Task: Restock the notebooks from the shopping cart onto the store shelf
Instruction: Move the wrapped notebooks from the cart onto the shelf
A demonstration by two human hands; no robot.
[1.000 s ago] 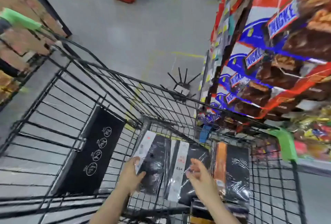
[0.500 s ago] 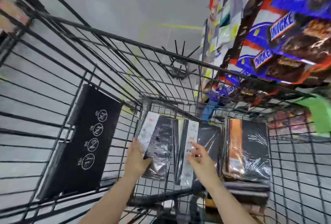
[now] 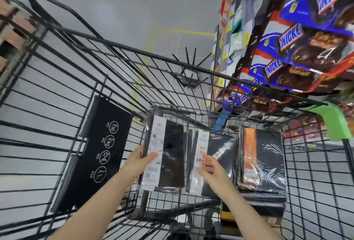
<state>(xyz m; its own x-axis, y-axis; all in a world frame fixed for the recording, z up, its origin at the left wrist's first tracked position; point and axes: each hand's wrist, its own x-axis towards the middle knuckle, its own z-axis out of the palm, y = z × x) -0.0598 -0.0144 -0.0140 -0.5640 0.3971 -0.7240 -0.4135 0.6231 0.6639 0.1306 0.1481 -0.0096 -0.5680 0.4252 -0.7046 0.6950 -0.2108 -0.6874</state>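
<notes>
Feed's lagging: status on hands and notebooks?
Left hand grips left notebook pack. Right hand open over middle pack. Orange-banded pack untouched. Nothing blocking.

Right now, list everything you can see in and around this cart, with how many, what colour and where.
Cart: one, black wire, green handle end at right.
Notebook stacks: three, black in clear wrap, side by side on the cart floor; left and middle have white bands, the right an orange band.
Warning panel: one, black with white symbols, on the cart's left side.
Chocolate bar boxes: several, blue and red, shelf at upper right.
Floor: grey, yellow tape line.
Hands: left hand grips the left stack; right hand open over the middle stack.
</notes>
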